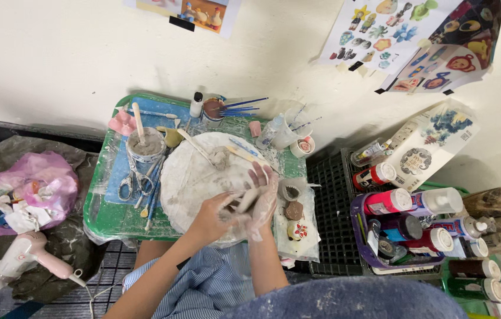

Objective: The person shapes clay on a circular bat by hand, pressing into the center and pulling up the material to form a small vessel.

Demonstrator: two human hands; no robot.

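The left hand (212,215) has its fingers curled closed around one end of a pale roll of clay (246,199), gripping it from below. The right hand (262,198) lies nearly flat, fingers stretched and only slightly spread, its palm pressed on the other side of that roll; it grasps nothing, it only presses. Both hands are smeared with grey-white clay.

The roll sits over the near right part of the round white work board (194,177), which serves as the landmark here. On the board, toward its far side, lies a small lump of clay (221,156), with flat wooden sticks (241,155) beside it. Just left of the board stand a tub of grey slip with a stick in it (145,143), and scissors (127,183) nearer the person. Beyond the board's far edge is a jar of blue-handled brushes (215,108). Right of the board, on a plastic sheet, rest a brown disc (293,210) and a small painted piece with a red flower (298,230). Further right, a purple basket (359,233) holds paint bottles. Well left of the board lie a pink bag of scraps (55,177) and a pink hair dryer (29,254).
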